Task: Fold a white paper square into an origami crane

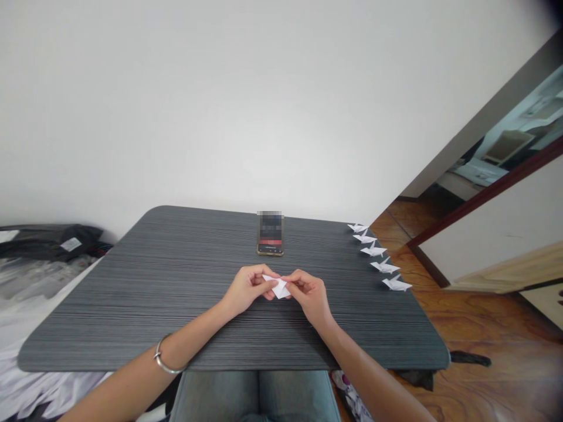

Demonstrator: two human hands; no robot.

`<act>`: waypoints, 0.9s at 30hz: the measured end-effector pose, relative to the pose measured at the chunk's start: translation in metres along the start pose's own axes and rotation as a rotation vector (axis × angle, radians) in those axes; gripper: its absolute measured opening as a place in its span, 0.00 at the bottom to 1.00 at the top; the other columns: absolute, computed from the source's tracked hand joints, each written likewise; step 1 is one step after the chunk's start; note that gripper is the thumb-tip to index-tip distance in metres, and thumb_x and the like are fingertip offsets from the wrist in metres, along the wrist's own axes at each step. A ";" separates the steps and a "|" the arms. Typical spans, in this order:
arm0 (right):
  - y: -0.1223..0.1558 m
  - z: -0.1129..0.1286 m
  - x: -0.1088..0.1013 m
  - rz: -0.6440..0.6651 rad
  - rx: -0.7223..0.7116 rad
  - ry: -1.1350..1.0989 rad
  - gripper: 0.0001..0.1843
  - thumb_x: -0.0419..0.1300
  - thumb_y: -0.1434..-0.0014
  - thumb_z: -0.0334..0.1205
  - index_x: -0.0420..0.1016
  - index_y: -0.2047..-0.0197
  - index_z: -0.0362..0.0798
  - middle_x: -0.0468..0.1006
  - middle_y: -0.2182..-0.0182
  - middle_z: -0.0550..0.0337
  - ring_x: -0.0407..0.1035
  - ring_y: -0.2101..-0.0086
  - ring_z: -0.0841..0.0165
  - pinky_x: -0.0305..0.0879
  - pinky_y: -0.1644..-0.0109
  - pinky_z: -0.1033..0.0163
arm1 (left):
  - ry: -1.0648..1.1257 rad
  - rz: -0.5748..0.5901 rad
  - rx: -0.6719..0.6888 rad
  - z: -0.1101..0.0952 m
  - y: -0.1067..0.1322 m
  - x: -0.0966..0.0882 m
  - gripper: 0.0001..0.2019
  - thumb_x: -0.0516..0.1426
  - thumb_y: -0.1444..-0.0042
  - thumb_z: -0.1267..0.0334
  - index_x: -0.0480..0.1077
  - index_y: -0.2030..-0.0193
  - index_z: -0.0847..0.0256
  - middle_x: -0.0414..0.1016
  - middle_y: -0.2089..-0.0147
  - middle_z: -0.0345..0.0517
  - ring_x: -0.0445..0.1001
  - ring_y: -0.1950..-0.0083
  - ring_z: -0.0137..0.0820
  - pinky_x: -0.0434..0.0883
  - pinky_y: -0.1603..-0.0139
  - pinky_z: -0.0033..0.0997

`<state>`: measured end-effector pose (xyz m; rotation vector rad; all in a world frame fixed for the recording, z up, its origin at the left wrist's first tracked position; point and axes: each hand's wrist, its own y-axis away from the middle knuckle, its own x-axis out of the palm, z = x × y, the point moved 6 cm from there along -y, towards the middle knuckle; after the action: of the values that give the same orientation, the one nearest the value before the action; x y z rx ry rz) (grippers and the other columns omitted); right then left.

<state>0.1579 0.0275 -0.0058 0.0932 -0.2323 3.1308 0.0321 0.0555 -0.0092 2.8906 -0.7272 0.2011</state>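
Folded paper pinched between left hand and right hand.

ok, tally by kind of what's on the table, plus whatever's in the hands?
cranes: 5, white, in a row along the right edge of the table
phone: 1, at the far edge
paper: 1, white, part-folded, pinched between the left hand and the right hand
Total: 7

Five folded paper birds stand in a row right of the two hands. One phone lies beyond them, and one small paper is pinched between them.
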 end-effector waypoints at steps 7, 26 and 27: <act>-0.001 -0.002 0.003 0.031 0.132 -0.088 0.10 0.59 0.51 0.44 0.73 0.69 0.46 0.73 0.79 0.62 0.66 0.77 0.72 0.68 0.74 0.66 | -0.065 -0.041 0.028 -0.004 0.001 -0.001 0.13 0.62 0.60 0.59 0.69 0.71 0.68 0.72 0.82 0.40 0.69 0.82 0.23 0.67 0.79 0.21; -0.003 -0.017 0.002 0.021 0.279 -0.124 0.13 0.64 0.59 0.46 0.74 0.79 0.44 0.74 0.83 0.62 0.67 0.81 0.73 0.68 0.77 0.68 | -0.243 -0.043 0.091 -0.006 0.003 -0.001 0.11 0.59 0.56 0.59 0.69 0.71 0.66 0.70 0.80 0.40 0.68 0.80 0.24 0.65 0.77 0.21; -0.003 -0.016 0.002 0.022 0.268 -0.114 0.12 0.64 0.58 0.46 0.74 0.79 0.44 0.74 0.83 0.62 0.67 0.81 0.73 0.67 0.77 0.67 | -0.244 -0.041 0.091 -0.006 0.003 -0.001 0.10 0.59 0.56 0.60 0.69 0.71 0.66 0.70 0.80 0.40 0.68 0.80 0.24 0.65 0.77 0.21</act>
<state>0.1553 0.0333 -0.0212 0.2702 0.1892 3.1621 0.0292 0.0541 -0.0029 3.0483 -0.7118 -0.1300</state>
